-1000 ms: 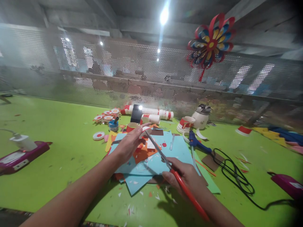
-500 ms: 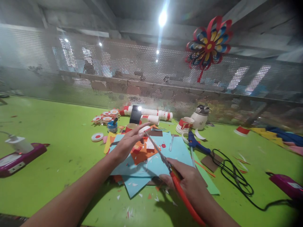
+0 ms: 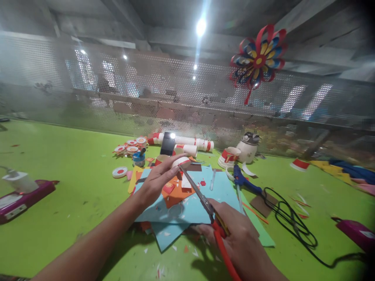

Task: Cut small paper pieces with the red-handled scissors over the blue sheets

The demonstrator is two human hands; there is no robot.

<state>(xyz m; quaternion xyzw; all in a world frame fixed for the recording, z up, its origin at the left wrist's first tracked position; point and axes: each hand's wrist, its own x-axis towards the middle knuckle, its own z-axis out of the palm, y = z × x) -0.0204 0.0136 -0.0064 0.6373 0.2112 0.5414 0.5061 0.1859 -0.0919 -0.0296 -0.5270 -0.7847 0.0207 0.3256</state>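
My left hand [image 3: 156, 179] grips a short white paper cup piece [image 3: 183, 162] with a red edge, held above the papers. Its fingers lie along the piece's left side. In my right hand [image 3: 237, 230] are scissors [image 3: 202, 198] with red handles, their blades pointing away and to the left. The blade tips reach the near side of the cup piece; whether they touch it I cannot tell. Below lie light blue sheets [image 3: 190, 210] and an orange sheet [image 3: 172, 201] with small scraps on them.
A blue glue gun [image 3: 247, 182] with a looped black cable [image 3: 288, 224] lies right. Behind the papers are a long white-and-red tube [image 3: 187, 141], a phone [image 3: 167, 143], red-and-white cup [image 3: 229, 157] and white jar [image 3: 248, 148]. Power strips [image 3: 32, 199] flank the green table [image 3: 73, 164].
The cup piece in my left hand has shifted slightly right and shows more of its side. My right hand and the scissors have moved slightly down. The whole view has shifted a little.
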